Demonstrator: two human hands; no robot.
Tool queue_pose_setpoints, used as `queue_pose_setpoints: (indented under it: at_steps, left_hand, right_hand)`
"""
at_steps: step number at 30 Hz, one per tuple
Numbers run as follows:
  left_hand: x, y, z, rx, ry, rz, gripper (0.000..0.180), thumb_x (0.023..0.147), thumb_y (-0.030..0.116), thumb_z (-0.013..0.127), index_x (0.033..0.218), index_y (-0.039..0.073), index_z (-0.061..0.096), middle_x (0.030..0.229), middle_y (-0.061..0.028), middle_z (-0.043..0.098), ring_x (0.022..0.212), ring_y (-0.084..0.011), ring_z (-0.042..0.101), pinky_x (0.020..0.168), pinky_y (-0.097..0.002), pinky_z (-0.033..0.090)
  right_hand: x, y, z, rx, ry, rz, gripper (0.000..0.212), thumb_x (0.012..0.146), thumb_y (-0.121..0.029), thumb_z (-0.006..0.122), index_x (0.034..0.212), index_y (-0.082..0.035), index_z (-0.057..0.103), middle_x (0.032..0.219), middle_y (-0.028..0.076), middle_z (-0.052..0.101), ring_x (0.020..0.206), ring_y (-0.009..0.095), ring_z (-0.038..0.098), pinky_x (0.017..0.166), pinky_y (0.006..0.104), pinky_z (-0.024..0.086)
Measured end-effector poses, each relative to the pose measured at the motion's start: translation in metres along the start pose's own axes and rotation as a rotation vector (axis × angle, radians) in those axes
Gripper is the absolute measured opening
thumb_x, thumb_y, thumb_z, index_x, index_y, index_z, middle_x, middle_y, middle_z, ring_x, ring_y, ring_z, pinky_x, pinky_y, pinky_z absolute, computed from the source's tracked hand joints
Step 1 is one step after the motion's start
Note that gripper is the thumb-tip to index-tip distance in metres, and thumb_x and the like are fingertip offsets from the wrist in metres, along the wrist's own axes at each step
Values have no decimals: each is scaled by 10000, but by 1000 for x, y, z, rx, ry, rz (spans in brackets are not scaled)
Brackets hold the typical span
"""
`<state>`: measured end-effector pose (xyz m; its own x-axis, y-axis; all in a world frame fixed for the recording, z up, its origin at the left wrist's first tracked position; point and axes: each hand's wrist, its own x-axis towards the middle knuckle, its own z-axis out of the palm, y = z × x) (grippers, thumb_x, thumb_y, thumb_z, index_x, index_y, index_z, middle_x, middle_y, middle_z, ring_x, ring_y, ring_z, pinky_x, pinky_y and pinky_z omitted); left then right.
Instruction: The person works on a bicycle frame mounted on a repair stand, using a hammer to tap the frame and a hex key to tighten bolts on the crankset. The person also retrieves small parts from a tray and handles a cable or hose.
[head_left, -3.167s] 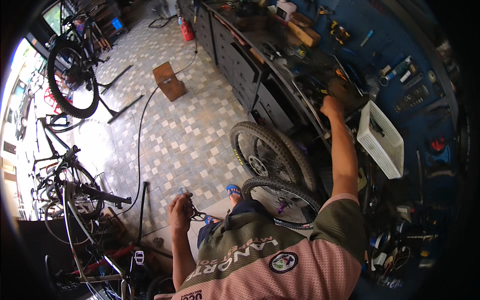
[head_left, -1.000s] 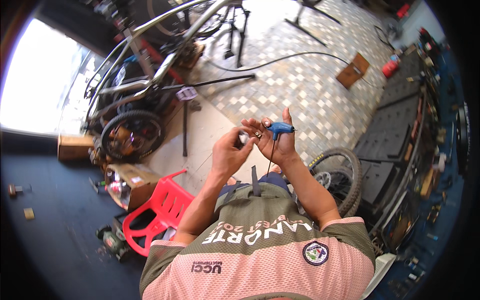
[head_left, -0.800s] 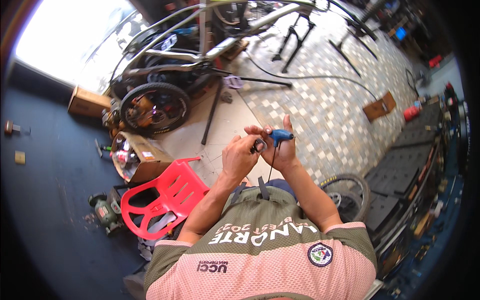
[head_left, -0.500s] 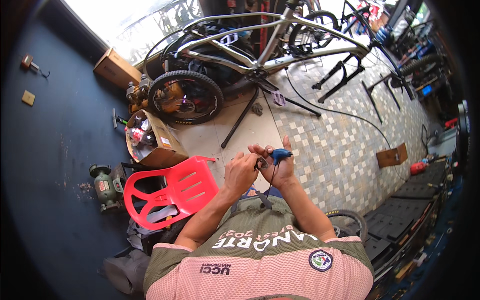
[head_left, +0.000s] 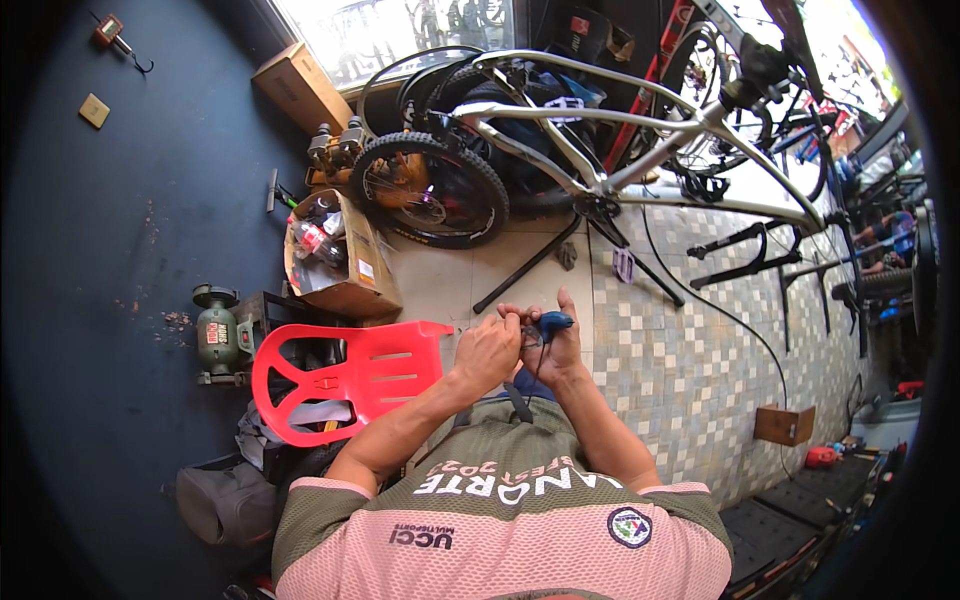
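Observation:
In front of my chest my two hands meet at the fingertips. My right hand (head_left: 563,358) is turned palm up, and a tool with a blue handle (head_left: 554,322) and a thin dark shaft, like a hex key, lies in its curled fingers. My left hand (head_left: 486,352) is closed in a pinch against the fingers of my right hand. A small dark or clear piece shows between the hands, too small to name. Beyond them a silver bicycle frame (head_left: 660,165) is held up on a stand with black legs (head_left: 528,262).
A red plastic chair (head_left: 395,365) stands at my left. Behind it are a cardboard box (head_left: 370,265) with bottles, a bicycle wheel (head_left: 490,200) and a green bench grinder (head_left: 217,335). A fork (head_left: 740,250) and a cable cross the tiled floor. Black mats (head_left: 770,525) lie at lower right.
The view has swung, so the bicycle and chair sit differently in it. My hands stay together at my chest; the blue handle has turned slightly in my right hand.

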<state>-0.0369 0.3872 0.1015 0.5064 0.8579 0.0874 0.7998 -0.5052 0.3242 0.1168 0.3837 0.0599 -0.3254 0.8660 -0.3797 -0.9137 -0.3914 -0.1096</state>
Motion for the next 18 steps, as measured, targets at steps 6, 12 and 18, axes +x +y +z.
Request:
queue_pose_setpoints:
  at_steps: [6,12,18]
  left_hand:
    - [64,-27,-7,-126,-18,-58,270,900,201,720,1032,40,548,870,-164,701,889,-356,708,697,-486,581]
    - [116,-36,-29,-238,160,16,242,929,173,709,1090,51,574,933,-132,702,928,-348,701,765,-471,570]
    - [150,-47,-50,-343,272,98,166,972,104,698,1082,28,601,953,-133,695,891,-367,694,757,-445,555]
  right_hand:
    - [48,-48,34,6,-12,14,680,1007,-703,510,732,-95,646,1213,269,723,1035,318,701,800,393,556]
    - [79,-89,68,109,-131,37,518,1027,-529,560,803,-67,623,1229,282,711,1252,361,644,908,443,568]
    - [94,-109,93,224,-224,47,394,1020,-368,573,819,-34,629,1238,247,715,1445,382,512,1078,470,531]
